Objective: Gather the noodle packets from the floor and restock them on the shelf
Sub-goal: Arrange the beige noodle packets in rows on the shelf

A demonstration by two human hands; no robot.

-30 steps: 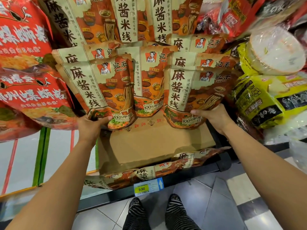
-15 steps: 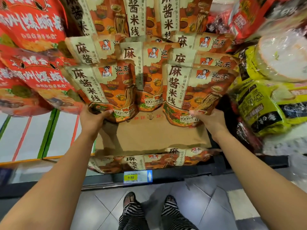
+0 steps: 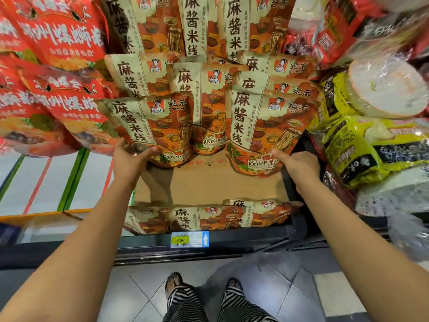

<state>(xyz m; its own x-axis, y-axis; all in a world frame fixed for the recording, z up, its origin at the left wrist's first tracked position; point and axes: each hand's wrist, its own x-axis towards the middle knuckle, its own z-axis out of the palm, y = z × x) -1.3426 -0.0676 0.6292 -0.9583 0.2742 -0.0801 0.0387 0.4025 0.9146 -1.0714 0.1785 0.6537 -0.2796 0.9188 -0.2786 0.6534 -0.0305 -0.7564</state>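
Several tan-and-orange noodle packets stand in rows on a brown cardboard sheet (image 3: 209, 187) on the shelf. My left hand (image 3: 130, 163) grips the bottom left corner of the front left packet (image 3: 151, 129), thumb across its front. My right hand (image 3: 299, 166) holds the bottom right corner of the front right packet (image 3: 264, 129), thumb pointing along its lower edge. Both packets stand upright, leaning back on the rows behind. More of the same packets (image 3: 204, 218) lie flat under the cardboard at the shelf's front edge.
Red packets (image 3: 53, 96) crowd the left, yellow-and-black packs (image 3: 362, 145) and clear-wrapped white noodles (image 3: 385, 87) the right. A price tag (image 3: 189, 239) sits on the dark shelf rail. My feet in striped trousers (image 3: 218, 303) stand on grey floor tiles below.
The view has drawn closer to the shelf. Both hands stay on the two front packets, which have been pushed a little further back and upright.
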